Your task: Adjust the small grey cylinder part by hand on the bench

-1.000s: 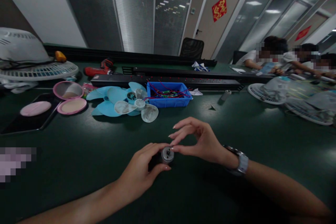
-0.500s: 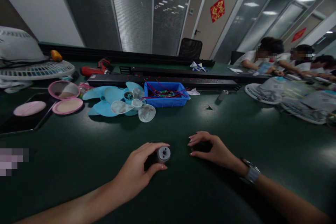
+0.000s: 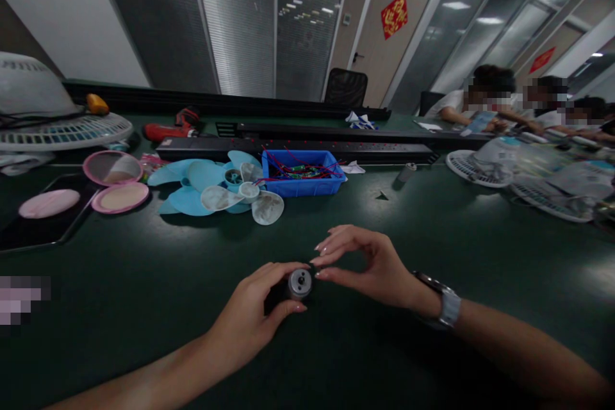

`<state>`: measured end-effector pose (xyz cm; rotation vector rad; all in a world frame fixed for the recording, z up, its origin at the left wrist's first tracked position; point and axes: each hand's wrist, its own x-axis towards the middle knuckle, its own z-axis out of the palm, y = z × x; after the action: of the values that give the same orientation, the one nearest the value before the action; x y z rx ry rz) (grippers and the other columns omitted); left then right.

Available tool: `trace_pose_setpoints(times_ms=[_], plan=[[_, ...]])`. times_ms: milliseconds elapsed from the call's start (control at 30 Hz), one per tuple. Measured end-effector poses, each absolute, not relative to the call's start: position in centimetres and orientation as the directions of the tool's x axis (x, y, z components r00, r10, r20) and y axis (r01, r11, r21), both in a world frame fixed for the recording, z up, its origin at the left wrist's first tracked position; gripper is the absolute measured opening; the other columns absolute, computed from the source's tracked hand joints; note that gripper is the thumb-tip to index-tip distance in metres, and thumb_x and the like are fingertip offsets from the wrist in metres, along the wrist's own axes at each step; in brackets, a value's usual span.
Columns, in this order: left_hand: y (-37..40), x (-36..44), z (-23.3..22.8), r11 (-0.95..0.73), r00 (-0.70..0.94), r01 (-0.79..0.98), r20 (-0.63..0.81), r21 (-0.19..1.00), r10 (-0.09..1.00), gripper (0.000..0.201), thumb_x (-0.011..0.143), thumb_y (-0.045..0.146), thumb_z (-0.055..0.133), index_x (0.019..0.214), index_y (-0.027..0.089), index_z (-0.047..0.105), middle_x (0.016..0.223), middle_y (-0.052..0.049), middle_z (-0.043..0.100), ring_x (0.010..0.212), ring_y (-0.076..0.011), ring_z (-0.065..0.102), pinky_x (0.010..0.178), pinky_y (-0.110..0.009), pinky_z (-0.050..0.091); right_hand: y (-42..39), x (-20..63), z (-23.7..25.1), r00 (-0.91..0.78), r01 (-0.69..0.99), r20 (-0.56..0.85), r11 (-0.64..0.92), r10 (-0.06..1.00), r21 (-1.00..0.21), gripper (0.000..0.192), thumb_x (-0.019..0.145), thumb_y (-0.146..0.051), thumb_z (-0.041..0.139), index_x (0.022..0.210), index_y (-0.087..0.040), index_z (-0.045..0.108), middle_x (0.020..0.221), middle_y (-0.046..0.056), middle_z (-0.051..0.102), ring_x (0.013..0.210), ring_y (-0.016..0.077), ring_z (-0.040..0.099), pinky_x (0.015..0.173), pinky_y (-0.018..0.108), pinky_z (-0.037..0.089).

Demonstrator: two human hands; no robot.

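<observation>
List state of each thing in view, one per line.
left hand: closed around the motor, holding it on its side above the table
right hand: fingertips pinched at the motor's end face
motor: held, metal end facing the camera
fan blades: loose, piled on the table
blue bin: open, holds wired parts
pink compact: lying open
fan grille: lying flat

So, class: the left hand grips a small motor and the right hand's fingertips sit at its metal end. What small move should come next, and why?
Probably a slight lowering of the right hand so that thumb and forefinger pinch the centre of the motor. The left hand holds the motor with its silver face turned towards the right hand, whose fingertips are at the rim. Whether they pinch any small part is too small to tell.
</observation>
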<state>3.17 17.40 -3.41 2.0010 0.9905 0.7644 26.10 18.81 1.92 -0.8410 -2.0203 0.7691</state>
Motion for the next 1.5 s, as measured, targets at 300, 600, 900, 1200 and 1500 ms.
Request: trace_pose_setpoints(times_ms=[300, 600, 900, 1200, 1500], plan=[[17.3, 3.3, -3.5, -0.430, 0.507, 0.336, 0.224, 0.838, 0.833, 0.029, 0.081, 0.017, 0.069, 0.110, 0.021, 0.063, 0.100, -0.005, 0.068, 0.089, -0.0214, 0.063, 0.081, -0.035, 0.051, 19.1, 24.1, 0.6, -0.528, 0.255, 0.413, 0.602, 0.742, -0.756, 0.013, 0.077, -0.026, 0.077, 0.089, -0.022, 0.071, 0.093, 0.001, 0.075, 0.093, 0.0173, 0.070, 0.100, 0.040, 0.047], [17.3, 3.3, -3.2, -0.421, 0.518, 0.330, 0.211, 0.845, 0.829, 0.034, 0.081, 0.014, 0.069, 0.114, 0.020, 0.061, 0.100, -0.005, 0.068, 0.090, -0.0215, 0.063, 0.081, -0.035, 0.050, 19.0, 24.0, 0.2, -0.546, 0.146, 0.217, 0.346, 0.809, -0.927, 0.030, 0.075, -0.022, 0.079, 0.102, -0.019, 0.067, 0.100, 0.004, 0.072, 0.096, 0.0164, 0.068, 0.090, 0.033, 0.053], [17.3, 3.3, -3.3, -0.401, 0.517, 0.344, 0.186, 0.849, 0.836, 0.035, 0.081, 0.016, 0.070, 0.115, 0.017, 0.061, 0.102, -0.006, 0.068, 0.092, -0.0228, 0.063, 0.081, -0.036, 0.050, 19.9, 23.3, 0.4, -0.571, 0.018, -0.099, -0.108, 0.815, -0.994, 0.037, 0.060, -0.015, 0.086, 0.092, -0.016, 0.066, 0.084, 0.000, 0.073, 0.082, 0.0132, 0.071, 0.080, 0.028, 0.054], [17.3, 3.2, -3.5, -0.395, 0.517, 0.346, 0.178, 0.851, 0.837, 0.038, 0.081, 0.016, 0.070, 0.117, 0.017, 0.060, 0.103, -0.007, 0.067, 0.093, -0.0229, 0.063, 0.082, -0.037, 0.050, 20.2, 23.6, 0.6, -0.575, 0.077, -0.094, -0.061, 0.813, -0.995, 0.034, 0.062, -0.022, 0.087, 0.090, -0.016, 0.068, 0.081, 0.000, 0.073, 0.081, 0.0140, 0.071, 0.082, 0.030, 0.054], [17.3, 3.2, -3.6, -0.433, 0.520, 0.314, 0.229, 0.845, 0.823, 0.030, 0.082, 0.015, 0.069, 0.112, 0.018, 0.062, 0.101, -0.005, 0.067, 0.093, -0.0219, 0.063, 0.083, -0.035, 0.050, 19.4, 24.5, 1.3, -0.643, 0.114, 0.173, 0.316, 0.746, -0.942, 0.026, 0.077, -0.022, 0.077, 0.102, -0.019, 0.070, 0.104, 0.004, 0.073, 0.107, 0.0188, 0.067, 0.100, 0.039, 0.050]])
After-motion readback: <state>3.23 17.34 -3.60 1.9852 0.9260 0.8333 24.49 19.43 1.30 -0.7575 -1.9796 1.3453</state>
